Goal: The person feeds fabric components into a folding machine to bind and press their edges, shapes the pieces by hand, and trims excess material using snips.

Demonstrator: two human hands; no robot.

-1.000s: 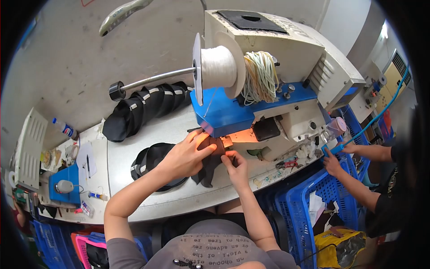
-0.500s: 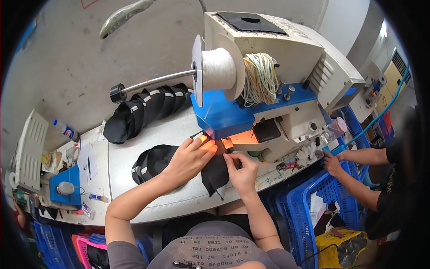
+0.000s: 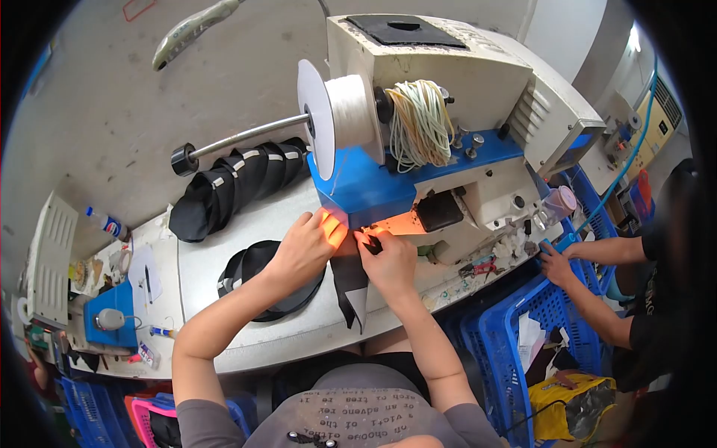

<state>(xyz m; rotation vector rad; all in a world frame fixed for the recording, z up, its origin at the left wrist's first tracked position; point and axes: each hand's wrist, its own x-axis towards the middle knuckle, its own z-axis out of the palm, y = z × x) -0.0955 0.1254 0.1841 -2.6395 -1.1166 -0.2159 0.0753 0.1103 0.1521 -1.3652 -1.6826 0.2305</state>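
Under the blue head of the machine (image 3: 366,187), lit orange by its lamp, a dark fabric piece (image 3: 349,280) hangs toward the table's front edge, one corner showing a grey underside. My left hand (image 3: 302,246) lies on the fabric's left side, its fingertips bent against it beside the machine head. My right hand (image 3: 388,261) pinches the fabric's upper right edge between thumb and fingers. Left of the fabric, a coil of black pieces (image 3: 261,276) lies partly behind my left forearm.
A row of black pieces with white tags (image 3: 235,183) lies along the back. A white thread spool (image 3: 347,112) hangs above. Blue crates (image 3: 497,336) stand at the right, where another person's hands (image 3: 556,261) hold a blue tool. Scraps and pliers (image 3: 478,267) lie on the right edge.
The fabric has turned and now hangs narrower, with its grey underside showing. My right hand has moved slightly up and left. The view has shifted slightly.
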